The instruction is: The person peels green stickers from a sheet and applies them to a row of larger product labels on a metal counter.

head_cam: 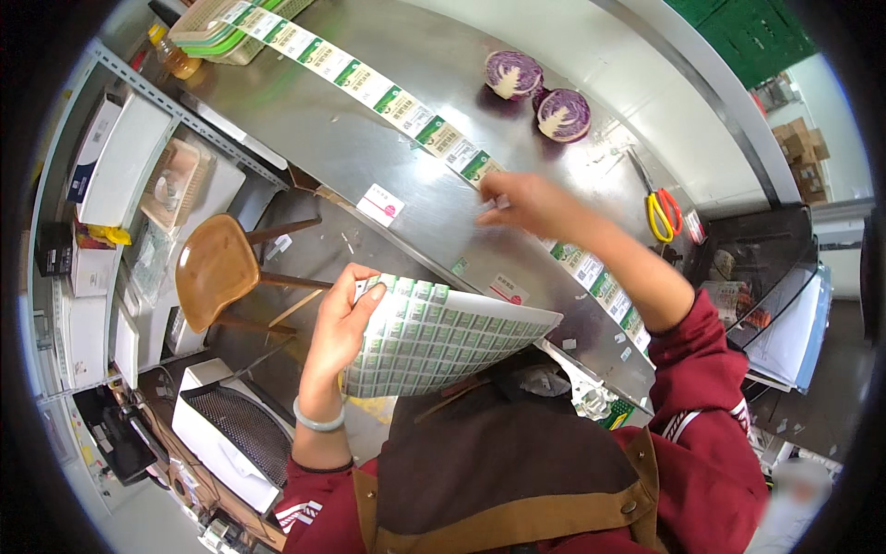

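Note:
My left hand (349, 318) grips the edge of a white sheet covered with rows of small green stickers (436, 339), tilted in front of my apron. Over the steel table (332, 131), my right hand (509, 201) is blurred, with a small pale piece at its fingertips. Beneath and beside that hand a long strip of green and white printed labels (374, 90) runs diagonally along the table. Two cut halves of red cabbage (564, 115) lie beyond the strip, cut faces up. Whether the right fingertips touch the strip cannot be told.
Scissors with red and yellow handles (661, 211) lie at the right, near a black mesh tray (754, 242). Stacked plastic baskets (242, 52) and a bottle (173, 55) stand far left. A white card (381, 204) lies by the table edge. A brown stool (214, 270) stands beside shelving.

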### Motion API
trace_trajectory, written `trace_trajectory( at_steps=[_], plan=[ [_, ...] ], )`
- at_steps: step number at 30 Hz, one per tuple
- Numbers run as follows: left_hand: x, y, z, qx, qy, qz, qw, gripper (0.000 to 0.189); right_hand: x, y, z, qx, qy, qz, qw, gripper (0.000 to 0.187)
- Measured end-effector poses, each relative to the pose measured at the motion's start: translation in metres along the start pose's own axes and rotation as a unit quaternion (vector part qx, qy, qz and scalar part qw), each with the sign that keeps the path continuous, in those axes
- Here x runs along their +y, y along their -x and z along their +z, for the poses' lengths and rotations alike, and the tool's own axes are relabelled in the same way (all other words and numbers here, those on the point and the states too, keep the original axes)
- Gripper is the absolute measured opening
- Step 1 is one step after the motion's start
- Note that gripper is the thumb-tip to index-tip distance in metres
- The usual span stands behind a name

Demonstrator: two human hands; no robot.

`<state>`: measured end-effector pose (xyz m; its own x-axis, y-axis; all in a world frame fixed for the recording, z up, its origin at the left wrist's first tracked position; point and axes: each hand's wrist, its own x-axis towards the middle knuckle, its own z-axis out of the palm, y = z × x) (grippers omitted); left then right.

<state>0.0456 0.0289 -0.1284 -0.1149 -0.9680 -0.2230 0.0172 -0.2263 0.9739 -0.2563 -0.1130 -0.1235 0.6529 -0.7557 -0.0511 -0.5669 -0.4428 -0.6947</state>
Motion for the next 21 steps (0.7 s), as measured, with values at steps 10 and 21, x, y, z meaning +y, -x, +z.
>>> trace_trajectory(
  at_steps=[10, 21],
  plan=[
    [0.023, -0.022, 0.001, -0.034, -0.049, -0.002, 0.998, 0.017, -0.095, -0.019, 0.058, 0.062, 0.106, -0.154, 0.98, 0.022],
    [-0.006, -0.031, -0.038, 0.029, 0.06, -0.078, 0.995, 0.018, -0.01, -0.052, -0.045, 0.015, -0.005, 0.178, 0.984, 0.027]
  ],
)
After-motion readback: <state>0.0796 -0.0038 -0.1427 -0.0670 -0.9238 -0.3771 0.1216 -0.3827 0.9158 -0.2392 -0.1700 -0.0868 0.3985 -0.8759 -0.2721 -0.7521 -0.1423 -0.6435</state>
